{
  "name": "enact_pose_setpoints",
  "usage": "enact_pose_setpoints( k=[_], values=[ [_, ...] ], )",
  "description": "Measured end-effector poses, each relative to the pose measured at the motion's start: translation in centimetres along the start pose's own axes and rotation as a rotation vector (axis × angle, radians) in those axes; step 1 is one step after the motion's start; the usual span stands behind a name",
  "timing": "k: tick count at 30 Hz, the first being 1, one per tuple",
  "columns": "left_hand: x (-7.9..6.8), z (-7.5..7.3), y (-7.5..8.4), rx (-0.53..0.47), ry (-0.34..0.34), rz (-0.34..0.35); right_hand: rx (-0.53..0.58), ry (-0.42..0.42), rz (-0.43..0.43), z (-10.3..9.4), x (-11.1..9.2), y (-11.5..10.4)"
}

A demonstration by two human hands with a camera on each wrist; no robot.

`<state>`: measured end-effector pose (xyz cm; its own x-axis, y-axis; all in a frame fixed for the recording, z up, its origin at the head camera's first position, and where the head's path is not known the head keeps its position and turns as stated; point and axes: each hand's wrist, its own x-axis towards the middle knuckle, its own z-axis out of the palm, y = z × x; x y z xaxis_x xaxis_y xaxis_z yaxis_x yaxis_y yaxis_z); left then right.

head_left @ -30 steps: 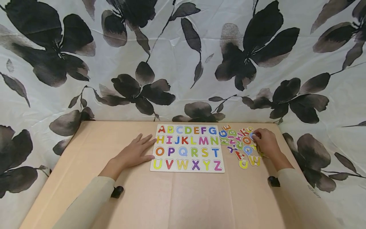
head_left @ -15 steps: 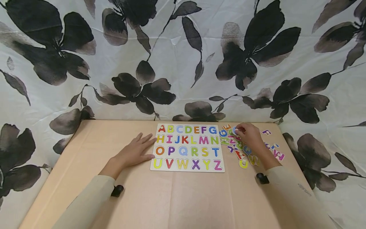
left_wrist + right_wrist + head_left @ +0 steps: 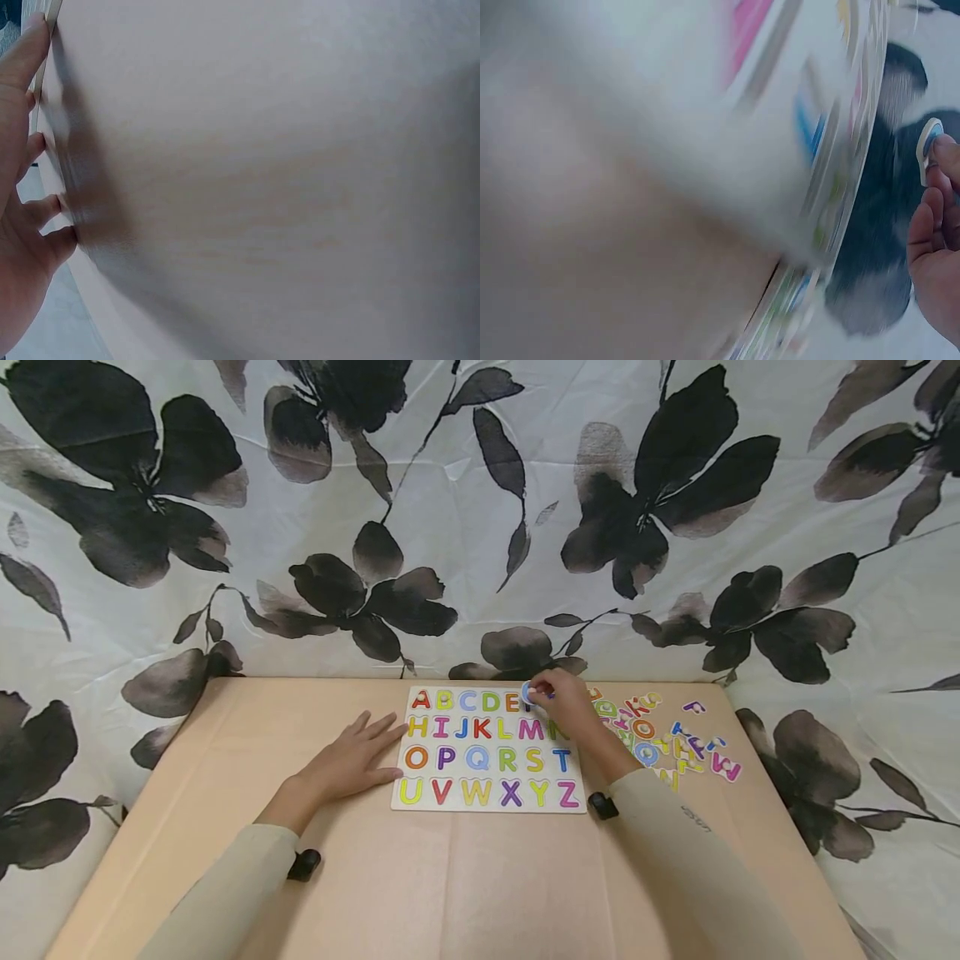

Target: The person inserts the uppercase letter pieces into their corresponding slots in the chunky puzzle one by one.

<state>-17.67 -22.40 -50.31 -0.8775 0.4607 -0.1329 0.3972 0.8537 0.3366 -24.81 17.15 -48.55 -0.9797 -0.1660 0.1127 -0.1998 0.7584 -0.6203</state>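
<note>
A white alphabet board [image 3: 461,777] with rows of coloured capital letters lies on the table. My left hand [image 3: 345,764] rests flat with fingers spread, its fingertips at the board's left edge. In the left wrist view, the fingers [image 3: 34,154] reach that edge. Above the board's top row, near the F, my right hand [image 3: 566,702] pinches a light-blue letter piece [image 3: 527,693] between thumb and fingers. The right wrist view shows this letter piece [image 3: 924,154] with a pale rim; its exact letter is partly hidden. The right hand and forearm cover the G and part of the N.
Loose coloured letter pieces [image 3: 643,728] lie in a pile right of the board, partly behind the right forearm. Several more, including a pink one [image 3: 726,767], lie farther right. The tan table [image 3: 510,893] ends at a floral cloth [image 3: 465,527] behind.
My right hand has moved left from the letter pile to over the board's top row, carrying the light-blue letter piece. The left hand has stayed at the board's left edge.
</note>
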Motion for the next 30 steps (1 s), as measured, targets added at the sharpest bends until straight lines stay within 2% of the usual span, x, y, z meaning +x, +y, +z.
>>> enact_pose_setpoints(
  k=[7, 14, 22, 30],
  values=[
    [0.0, 0.3, -0.3, 0.004, 0.007, 0.009, 0.002, -0.045, -0.060, 3.6, 1.9, -3.4],
    [0.0, 0.4, -0.4, 0.012, 0.019, 0.019, -0.026, -0.102, -0.088, 6.5, 3.5, -4.9],
    [0.1, 0.3, -0.2, 0.008, 0.011, 0.010, -0.095, -0.140, -0.128, 8.1, 4.3, -5.7],
    [0.0, 0.3, -0.2, -0.005, 0.014, 0.013, -0.190, -0.193, -0.104, 8.5, 4.3, -6.3]
  ],
)
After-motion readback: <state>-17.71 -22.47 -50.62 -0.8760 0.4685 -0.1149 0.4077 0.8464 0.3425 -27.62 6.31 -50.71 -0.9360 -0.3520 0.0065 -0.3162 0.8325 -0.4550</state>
